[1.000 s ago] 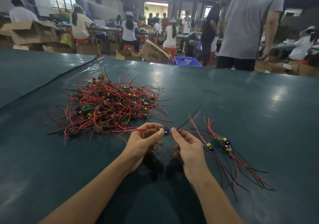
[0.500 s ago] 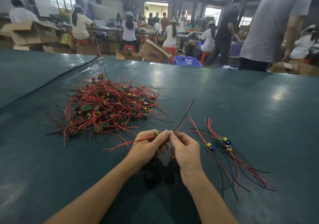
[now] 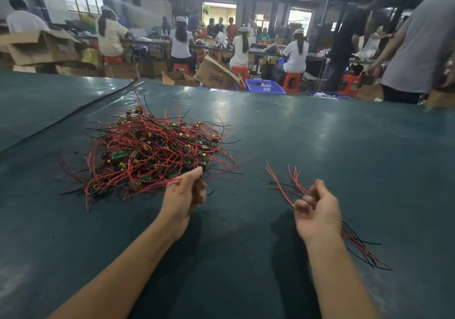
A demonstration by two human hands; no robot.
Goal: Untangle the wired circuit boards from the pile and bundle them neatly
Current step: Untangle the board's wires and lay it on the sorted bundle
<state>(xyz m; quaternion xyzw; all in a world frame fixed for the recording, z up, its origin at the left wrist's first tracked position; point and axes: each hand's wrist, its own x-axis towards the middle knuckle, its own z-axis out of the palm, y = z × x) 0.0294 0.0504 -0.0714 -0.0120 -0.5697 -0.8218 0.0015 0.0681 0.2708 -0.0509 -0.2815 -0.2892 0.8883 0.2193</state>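
On table (image 3: 320, 146), 10 o'clock: pile (image 3: 152, 156) of wired boards. At its 5 o'clock edge: left hand (image 3: 183, 195), apparently pinching a red wire (image 3: 162, 184). At 4 o'clock: right hand (image 3: 317, 213) curled over sorted bundle (image 3: 280, 183); grip indiscernible.

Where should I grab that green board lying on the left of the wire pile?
Pinch the green board by its long edges, from above, on the left of the pile: it lies nearly flat on top, while tugging its wires would probably tighten the tangle.
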